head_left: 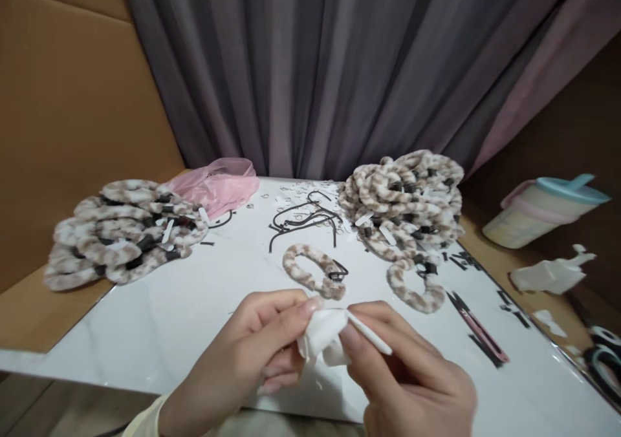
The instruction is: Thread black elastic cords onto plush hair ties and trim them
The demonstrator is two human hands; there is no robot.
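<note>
In front of me, my left hand [262, 343] pinches a soft, crumpled white piece [320, 331] that looks like tissue or thin cloth. A slim white stick [371, 335] lies between the thumb and fingers of my right hand [407, 372], its upper end against the white piece. The right thumb also touches that piece. Just beyond my hands, a brown-and-white fuzzy ring [303, 262] rests on the table with a bent black cord on its right side. Another fuzzy ring [395, 282] with a black band lies farther right.
Piles of fuzzy rings stand at left [121, 230] and right [417, 185]. Black cords [303, 220] and small clear bits lie between them, near a pink plastic bag [223, 188]. Pink-handled thread snips [478, 330], black scraps and a lidded tumbler [538, 214] are at right.
</note>
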